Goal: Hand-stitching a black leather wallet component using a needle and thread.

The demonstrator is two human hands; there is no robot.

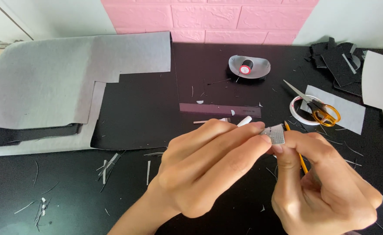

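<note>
A person's left hand (pixel 204 167) and right hand (pixel 322 182) meet above a black table (pixel 156 104), both pinching a small grey perforated strip (pixel 275 134) between fingertips, each grip clamped on the strip from its own side. The strip is held in the air just in front of a dark ruler (pixel 219 109), which lies flat on the table. A yellow pencil (pixel 302 159) runs under the right hand, though whether that hand holds it cannot be told. To the right of the ruler, orange-handled scissors (pixel 317 106) rest on a roll of white tape (pixel 302 111) and a grey sheet. Beyond the ruler sits a spool of black thread (pixel 246 67) in a grey dish. Large grey felt sheets (pixel 56 78) lie well to the left of the ruler, and thin offcuts (pixel 108 163) litter the table nearer the camera.
</note>
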